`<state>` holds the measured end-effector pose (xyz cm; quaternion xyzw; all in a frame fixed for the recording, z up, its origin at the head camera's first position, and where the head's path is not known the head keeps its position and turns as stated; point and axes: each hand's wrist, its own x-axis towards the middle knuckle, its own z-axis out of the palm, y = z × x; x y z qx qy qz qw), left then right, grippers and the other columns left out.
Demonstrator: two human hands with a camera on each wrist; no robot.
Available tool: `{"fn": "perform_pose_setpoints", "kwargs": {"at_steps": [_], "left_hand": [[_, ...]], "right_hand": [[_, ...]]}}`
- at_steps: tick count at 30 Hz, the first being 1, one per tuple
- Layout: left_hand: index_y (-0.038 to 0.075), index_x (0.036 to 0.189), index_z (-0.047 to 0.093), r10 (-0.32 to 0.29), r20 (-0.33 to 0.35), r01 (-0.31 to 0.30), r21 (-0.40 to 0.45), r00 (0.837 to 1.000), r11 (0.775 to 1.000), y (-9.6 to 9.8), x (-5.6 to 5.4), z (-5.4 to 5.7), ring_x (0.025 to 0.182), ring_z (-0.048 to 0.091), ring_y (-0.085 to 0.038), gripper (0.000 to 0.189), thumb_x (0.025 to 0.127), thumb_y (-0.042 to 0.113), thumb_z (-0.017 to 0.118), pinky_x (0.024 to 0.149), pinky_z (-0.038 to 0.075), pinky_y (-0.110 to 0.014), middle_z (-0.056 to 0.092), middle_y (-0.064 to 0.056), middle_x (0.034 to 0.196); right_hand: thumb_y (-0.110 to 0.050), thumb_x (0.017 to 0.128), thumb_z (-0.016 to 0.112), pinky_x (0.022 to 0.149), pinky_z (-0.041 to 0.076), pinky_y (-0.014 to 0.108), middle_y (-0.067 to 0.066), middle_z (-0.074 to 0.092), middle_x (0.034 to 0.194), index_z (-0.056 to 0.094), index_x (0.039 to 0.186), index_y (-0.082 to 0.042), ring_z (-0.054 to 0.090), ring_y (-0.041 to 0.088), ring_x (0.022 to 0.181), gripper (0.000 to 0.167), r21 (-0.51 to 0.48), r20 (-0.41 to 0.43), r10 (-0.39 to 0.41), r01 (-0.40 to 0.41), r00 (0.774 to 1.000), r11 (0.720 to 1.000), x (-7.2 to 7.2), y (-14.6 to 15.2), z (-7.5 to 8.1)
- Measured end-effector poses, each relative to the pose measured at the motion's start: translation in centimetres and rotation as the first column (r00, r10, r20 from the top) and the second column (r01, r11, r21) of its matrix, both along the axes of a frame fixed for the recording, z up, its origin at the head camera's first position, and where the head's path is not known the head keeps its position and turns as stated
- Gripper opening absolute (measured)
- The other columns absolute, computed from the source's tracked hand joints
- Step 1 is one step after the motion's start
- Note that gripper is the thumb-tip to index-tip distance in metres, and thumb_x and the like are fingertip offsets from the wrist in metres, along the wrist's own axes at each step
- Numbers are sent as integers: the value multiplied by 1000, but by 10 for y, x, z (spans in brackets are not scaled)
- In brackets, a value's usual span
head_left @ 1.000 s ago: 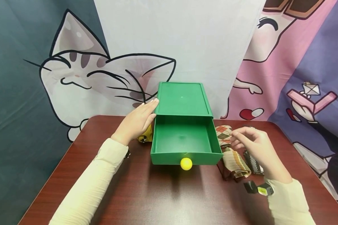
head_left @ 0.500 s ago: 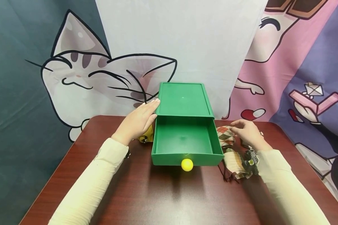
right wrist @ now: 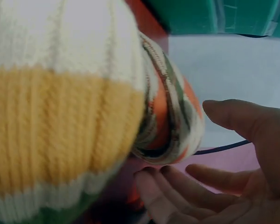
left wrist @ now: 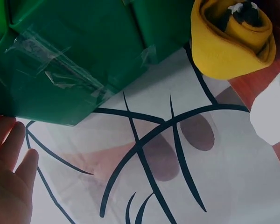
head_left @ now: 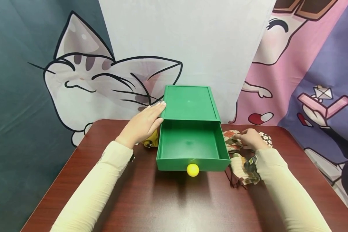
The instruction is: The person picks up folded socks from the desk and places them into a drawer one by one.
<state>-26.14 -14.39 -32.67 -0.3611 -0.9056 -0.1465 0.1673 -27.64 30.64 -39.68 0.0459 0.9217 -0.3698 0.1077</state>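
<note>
A green box (head_left: 189,103) stands on the table with its drawer (head_left: 188,145) pulled out; a yellow ball knob (head_left: 192,170) is on the drawer's front. My left hand (head_left: 143,124) lies with straight fingers against the box's left side. To the right of the drawer, my right hand (head_left: 250,139) reaches over a rolled argyle sock (head_left: 231,140). The right wrist view shows its thumb and fingers spread on either side of that sock's end, not closed on it. Nearer the wrist sits a rolled cream sock (right wrist: 65,116) with a yellow band.
A yellow rolled sock (left wrist: 233,42) sits left of the box, near a white rounded thing (left wrist: 273,109). Beyond the right hand lies a dark flower-patterned cloth roll (head_left: 266,139). The reddish-brown table (head_left: 179,209) reaches back to a printed curtain (head_left: 191,42).
My right hand has moved forward and left, from above the socks down to the argyle sock. The left hand has stayed against the box.
</note>
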Motion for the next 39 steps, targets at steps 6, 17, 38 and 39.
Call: {"fn": "perform_pose_setpoints", "kwargs": {"at_steps": [6, 17, 38, 39], "left_hand": [[4, 157, 36, -11, -9, 11, 24, 1000, 1000, -2, -2, -1, 150, 32, -25, 54, 109, 27, 46, 125, 20, -43, 38, -10, 161], [2, 156, 37, -31, 0, 31, 64, 1000, 997, 0, -5, -5, 150, 32, -26, 53, 109, 25, 45, 125, 20, -41, 37, -12, 161], [1, 157, 35, -36, -1, 36, 66, 999, 997, -1, -4, -6, 150, 31, -25, 54, 109, 25, 44, 126, 16, -38, 36, -13, 161], [1, 157, 35, -33, -1, 33, 58, 999, 998, -1, -4, -5, 150, 31, -26, 54, 110, 26, 44, 126, 16, -39, 36, -13, 161]], "right_hand": [[-33, 99, 62, 79, 63, 44, 12, 61, 92, 59, 97, 6, 67, 16, 76, 39, -110, 130, -27, 41, 991, 993, -2, 0, -8], [-34, 97, 64, 91, 59, 49, 30, 64, 121, 57, 121, 15, 70, 37, 104, 55, -208, 177, -36, 73, 984, 975, 1, -2, -14], [-27, 98, 67, 83, 62, 37, 0, 63, 86, 61, 83, -4, 64, 9, 78, 28, -307, 130, -121, 156, 984, 939, 2, -1, -17], [-29, 97, 68, 80, 62, 36, -2, 63, 82, 62, 79, -6, 64, 9, 76, 30, -294, 122, -123, 155, 985, 943, 3, -1, -15]]}}
